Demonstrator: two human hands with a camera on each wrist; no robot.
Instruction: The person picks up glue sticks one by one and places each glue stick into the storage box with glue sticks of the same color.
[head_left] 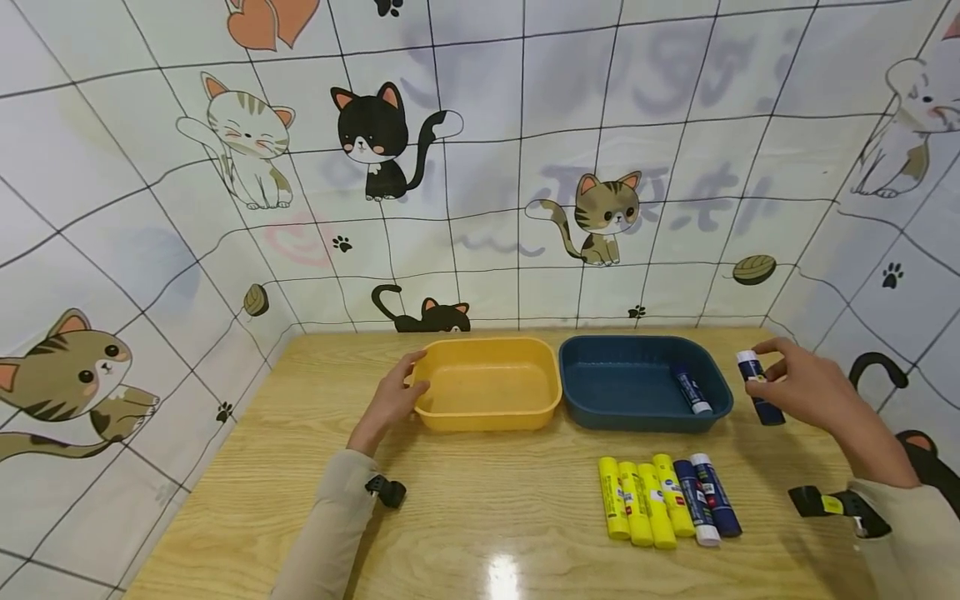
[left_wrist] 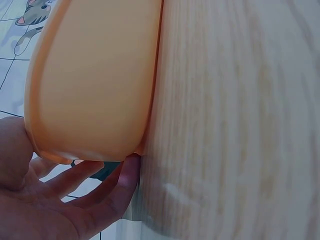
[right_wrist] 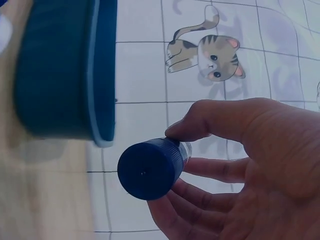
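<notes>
My right hand (head_left: pixel 810 387) pinches a navy glue stick (head_left: pixel 767 404) between thumb and fingers, white end up, just right of the blue basket (head_left: pixel 622 423). Its round dark blue base (right_wrist: pixel 145 172) faces the camera in the right wrist view. Inside the blue basket lies another navy glue stick (head_left: pixel 692 390). My left hand (head_left: pixel 390 404) grips the left end of the yellow basket (head_left: pixel 487 422), thumb over the rim and fingers against the outer wall (left_wrist: pixel 100 90). Nothing lies inside the yellow basket.
In front of the blue basket, several yellow glue sticks (head_left: pixel 647 504) and two navy glue sticks (head_left: pixel 707 500) lie side by side on the wooden table (head_left: pixel 465 508). The two baskets stand touching end to end. A cat-print wall covering (head_left: pixel 495 192) rises behind and at both sides.
</notes>
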